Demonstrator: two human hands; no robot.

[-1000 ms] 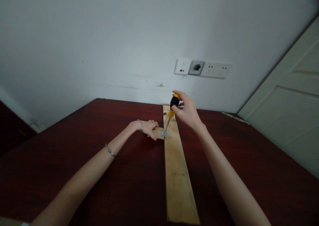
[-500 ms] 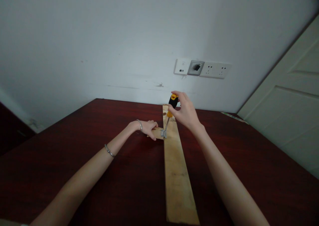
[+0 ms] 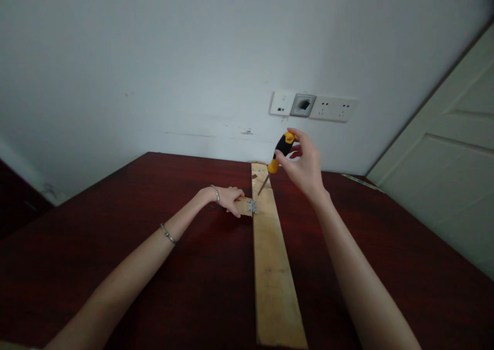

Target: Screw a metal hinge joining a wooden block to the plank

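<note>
right hand (image 3: 306, 167): grip pinching screwdriver (image 3: 273, 165) by its handle, likely light, stiff | left hand (image 3: 230, 199): grip clasping short wood block (image 3: 244, 206), probably rigid; hold near and far edges

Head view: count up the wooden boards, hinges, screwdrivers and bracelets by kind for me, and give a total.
Wooden boards: 2 (long board, short board)
Hinge: 1
Screwdriver: 1
Bracelets: 2 (wrist bracelet, forearm bracelet)
Total: 6
</note>
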